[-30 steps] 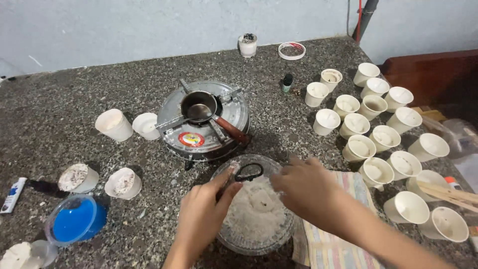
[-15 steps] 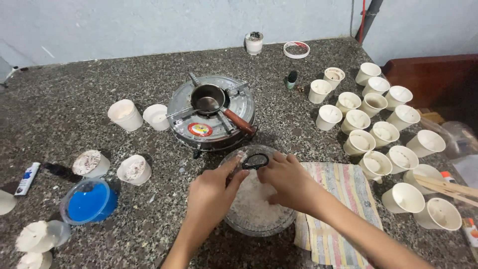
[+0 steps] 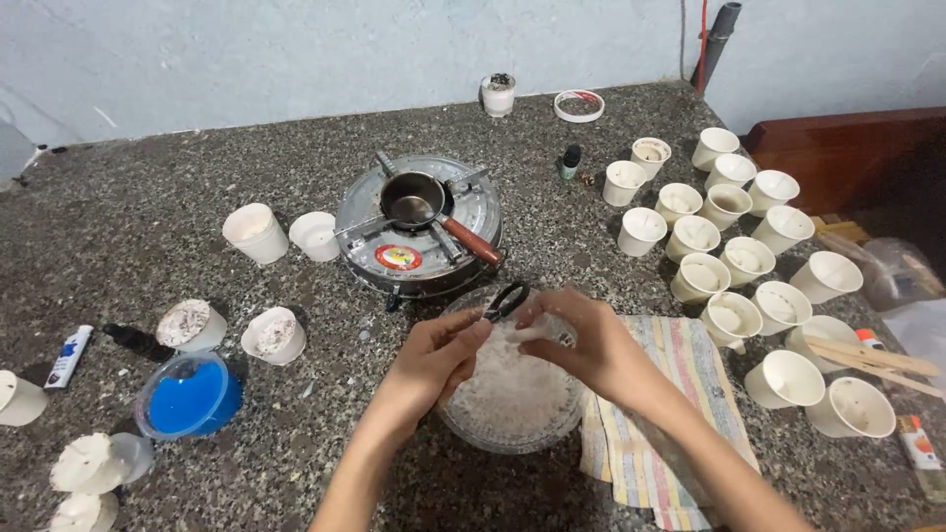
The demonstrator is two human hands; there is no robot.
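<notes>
- A person's left hand [image 3: 434,360] and right hand [image 3: 581,340] meet over a clear glass bowl [image 3: 463,419] of white flakes, near the counter's front edge.
- The left fingers pinch small black scissors [image 3: 507,299]; the right fingers close narrowly on a white bit.
- Behind sits a round metal stove [image 3: 394,261] bearing a small empty-looking pot [image 3: 412,200].
- White paper cups [image 3: 744,261], some holding pale filling, cluster at right.
- A blue-filled tub [image 3: 190,396] stands at left.

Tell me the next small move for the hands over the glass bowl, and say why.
Probably scoop some white flakes. Both hands, left hand and right hand, meet over the glass bowl of white flakes, with a small black tool at the fingertips above it; the small pot on the round stove looks nearly empty.
</notes>
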